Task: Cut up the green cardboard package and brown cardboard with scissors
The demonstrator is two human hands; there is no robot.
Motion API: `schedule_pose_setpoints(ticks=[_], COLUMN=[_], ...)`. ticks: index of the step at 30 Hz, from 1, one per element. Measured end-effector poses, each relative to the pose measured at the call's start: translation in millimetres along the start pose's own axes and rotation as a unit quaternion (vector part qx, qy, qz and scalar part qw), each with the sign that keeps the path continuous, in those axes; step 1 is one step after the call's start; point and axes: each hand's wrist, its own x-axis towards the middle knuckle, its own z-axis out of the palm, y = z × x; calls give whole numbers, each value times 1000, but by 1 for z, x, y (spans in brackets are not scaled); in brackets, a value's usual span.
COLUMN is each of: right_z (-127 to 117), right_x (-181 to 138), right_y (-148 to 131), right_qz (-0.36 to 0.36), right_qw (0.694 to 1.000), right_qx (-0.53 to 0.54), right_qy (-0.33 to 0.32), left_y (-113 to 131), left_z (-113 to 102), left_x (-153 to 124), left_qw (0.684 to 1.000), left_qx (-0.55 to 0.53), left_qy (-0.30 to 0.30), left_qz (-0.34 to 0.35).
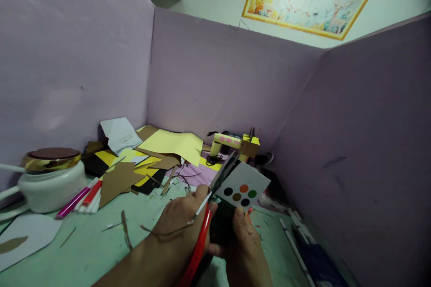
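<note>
My left hand (183, 215) is closed around a pair of scissors. Their red handle (201, 242) runs down beside the wrist, while the dark blades (225, 172) point up and away. A thin white strip and a brown twisted strand lie across the back of this hand. In my right hand (247, 244) is a white card (254, 181) printed with several coloured dots, its thumb pressing the lower edge. The blades stand right against the card's left side; whether they bite into it I cannot tell. Something dark between the hands is partly hidden.
Brown, black and yellow paper sheets (171, 143) pile up at the back left. A white lidded mug (52, 184) stands on the left, with marker pens (79, 197) beside it. A yellow paper model (227, 141) stands at the back. Purple partitions (232, 71) enclose the table.
</note>
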Motion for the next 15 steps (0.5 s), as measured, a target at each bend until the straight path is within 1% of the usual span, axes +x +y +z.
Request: schedule_pose_setpoints(ticks=[5,8,11,13,15], right_z=[1,1,0,1,1], right_x=[-1,-1,0,0,0], right_y=[-2,-3,-5,-6,-8], right_qz=[16,37,49,56,73], right_qw=[1000,999,999,998,997], right_qx=[10,25,20,10,6], right_qy=[12,3,-2,1,0], left_y=[-2,-3,-5,-8,-14], left_z=[-1,-1,3,8,14], left_x=[-1,-2,-6,-7,-7], left_qw=[999,996,983,972,948], left_qx=[-40,-82,-158,-202,-284], left_qy=[12,26,92,119,141], left_qz=[-9,-6,5,-6,-29])
